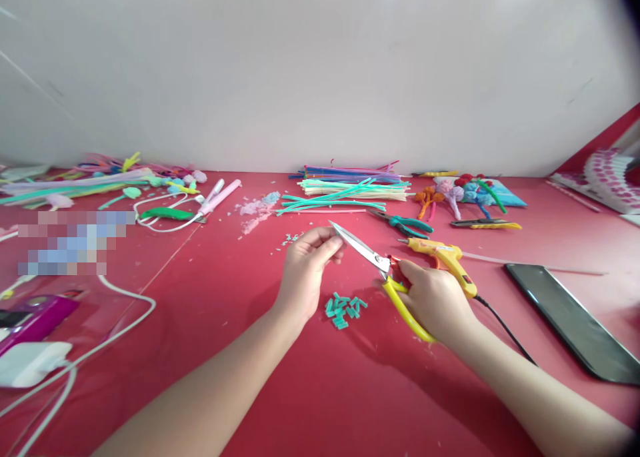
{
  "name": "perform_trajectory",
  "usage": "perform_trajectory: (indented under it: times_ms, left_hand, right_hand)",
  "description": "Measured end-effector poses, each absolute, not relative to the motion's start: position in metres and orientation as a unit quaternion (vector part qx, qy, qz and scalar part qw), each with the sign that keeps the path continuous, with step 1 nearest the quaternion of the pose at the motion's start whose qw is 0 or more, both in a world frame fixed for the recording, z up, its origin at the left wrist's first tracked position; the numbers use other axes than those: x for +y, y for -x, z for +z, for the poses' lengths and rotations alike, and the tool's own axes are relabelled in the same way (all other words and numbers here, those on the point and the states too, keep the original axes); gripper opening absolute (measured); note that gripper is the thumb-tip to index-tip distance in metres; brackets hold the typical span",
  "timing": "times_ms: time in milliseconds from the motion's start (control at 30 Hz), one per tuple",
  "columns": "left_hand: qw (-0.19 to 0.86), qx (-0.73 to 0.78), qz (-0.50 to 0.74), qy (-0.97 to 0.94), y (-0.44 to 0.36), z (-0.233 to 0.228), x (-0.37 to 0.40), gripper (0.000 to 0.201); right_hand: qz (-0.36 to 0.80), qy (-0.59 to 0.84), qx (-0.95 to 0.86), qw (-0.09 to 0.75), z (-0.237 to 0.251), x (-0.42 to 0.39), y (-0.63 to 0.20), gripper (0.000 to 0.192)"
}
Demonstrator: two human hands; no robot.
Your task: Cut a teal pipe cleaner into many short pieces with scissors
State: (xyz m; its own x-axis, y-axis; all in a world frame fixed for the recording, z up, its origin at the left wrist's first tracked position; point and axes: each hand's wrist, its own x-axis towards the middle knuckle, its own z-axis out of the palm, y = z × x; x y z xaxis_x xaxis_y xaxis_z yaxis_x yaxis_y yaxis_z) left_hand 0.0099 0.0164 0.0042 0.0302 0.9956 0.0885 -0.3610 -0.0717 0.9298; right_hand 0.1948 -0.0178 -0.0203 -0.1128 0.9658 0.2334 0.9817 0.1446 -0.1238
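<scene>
My right hand (440, 300) grips yellow-handled scissors (361, 247), their blades pointing up and left with almost no gap showing between them. At the blade tips, my left hand (305, 267) is closed in a pinch, thumb against fingers. Whatever lies in that pinch is hidden or too small to make out. Below and between both hands, a small pile of short teal pipe cleaner pieces (343, 309) rests on the red table (280, 404). Just beyond my left hand are tiny scattered bits of fluff (291, 239).
Long teal pipe cleaners (330, 200) lie at the back, by teal-handled pliers (407, 226). To the right are a yellow glue gun (443, 252), a phone (570, 317) and fuzzy flowers (453, 194). A pink hair straightener (220, 197) and white cables (150, 304) lie left.
</scene>
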Motion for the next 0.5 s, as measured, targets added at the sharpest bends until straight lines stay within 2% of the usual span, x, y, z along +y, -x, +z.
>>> perform_trajectory:
  times_ms: [133,267,500]
  left_hand:
    - [0.585,0.376,0.573,-0.434,-0.013,0.002,0.015,0.011]
    - [0.623,0.381,0.493,-0.473,-0.019,-0.004,0.011,0.013]
    - [0.638,0.369,0.361,-0.571,-0.027,-0.007,0.003,0.015]
  right_hand:
    - [0.057,0.659,-0.731,0.169,-0.020,-0.016,-0.195,0.038]
    - [0.176,0.636,-0.709,0.248,-0.019,-0.014,-0.194,0.036]
    - [0.331,0.616,-0.633,0.331,-0.005,-0.020,-0.191,0.016]
